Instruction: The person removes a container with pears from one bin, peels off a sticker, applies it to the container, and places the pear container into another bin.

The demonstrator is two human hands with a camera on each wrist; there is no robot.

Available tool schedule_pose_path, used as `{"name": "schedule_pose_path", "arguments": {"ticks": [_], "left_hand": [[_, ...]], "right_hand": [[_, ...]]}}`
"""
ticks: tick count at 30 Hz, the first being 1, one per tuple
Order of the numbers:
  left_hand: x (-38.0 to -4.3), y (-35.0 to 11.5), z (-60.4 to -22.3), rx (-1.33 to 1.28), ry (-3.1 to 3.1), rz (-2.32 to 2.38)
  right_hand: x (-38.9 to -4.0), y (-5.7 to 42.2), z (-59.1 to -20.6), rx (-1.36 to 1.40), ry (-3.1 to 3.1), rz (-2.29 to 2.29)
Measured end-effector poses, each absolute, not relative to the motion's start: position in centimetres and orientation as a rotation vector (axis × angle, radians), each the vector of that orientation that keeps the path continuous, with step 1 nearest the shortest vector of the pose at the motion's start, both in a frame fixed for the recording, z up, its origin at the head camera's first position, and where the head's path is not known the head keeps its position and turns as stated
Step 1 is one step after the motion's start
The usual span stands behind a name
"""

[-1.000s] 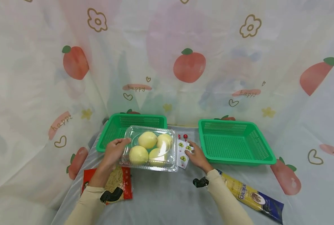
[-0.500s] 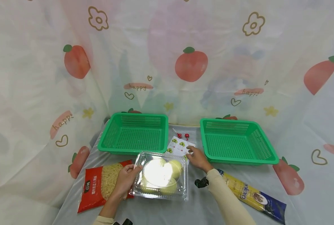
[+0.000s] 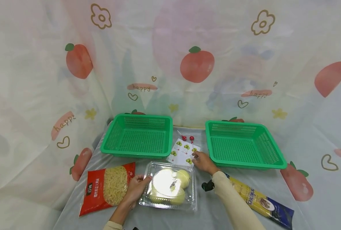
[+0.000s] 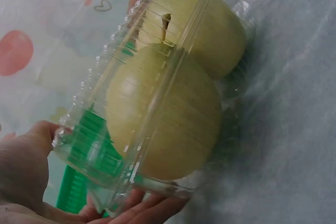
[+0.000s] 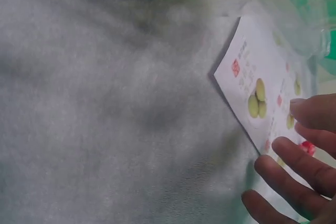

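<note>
My left hand (image 3: 136, 189) grips the left side of a clear plastic clamshell box (image 3: 194, 193), thumb on the upper edge and fingers underneath. Through the lid show several pale yellow pears (image 4: 163, 114), partly hidden by glare in the head view. Sitting at the table's middle, the box looks low and nearly level. My right hand (image 3: 203, 162) hovers at a white sheet of fruit stickers (image 3: 183, 150), fingers loosely bent and holding nothing visible; whether a fingertip touches the sheet I cannot tell. Two red lollipops (image 3: 191, 138) lie behind the sheet.
Green baskets stand at the back left (image 3: 141, 140) and back right (image 3: 239, 147). A red bag of pasta (image 3: 108, 188) lies left of the box. A yellow and blue spaghetti pack (image 3: 262, 201) lies at the right, partly under my right forearm. A printed curtain (image 3: 170, 64) closes the back.
My left hand has brought the pear box down and toward me, from in front of the left basket to the table's middle. The right hand has stayed near the sticker sheet.
</note>
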State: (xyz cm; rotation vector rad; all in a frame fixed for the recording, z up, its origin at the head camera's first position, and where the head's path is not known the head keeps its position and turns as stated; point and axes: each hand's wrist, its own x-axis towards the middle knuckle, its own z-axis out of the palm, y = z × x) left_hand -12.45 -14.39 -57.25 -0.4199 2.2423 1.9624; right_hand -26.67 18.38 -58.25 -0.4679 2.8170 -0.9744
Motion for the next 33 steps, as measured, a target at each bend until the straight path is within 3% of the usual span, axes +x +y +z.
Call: {"name": "schedule_pose_path", "arguments": {"ticks": [18,33], "left_hand": [[-12.4,-14.6,-56.4,-0.356,2.354,1.768],[-13.5,-12.0,-55.8,0.251,2.861,1.600]], "right_hand": [[-27.9,17.2,-60.5,-0.494,2.920,-0.710],[-27.9,16.5,-60.6,-0.461,2.887,-0.899]]}}
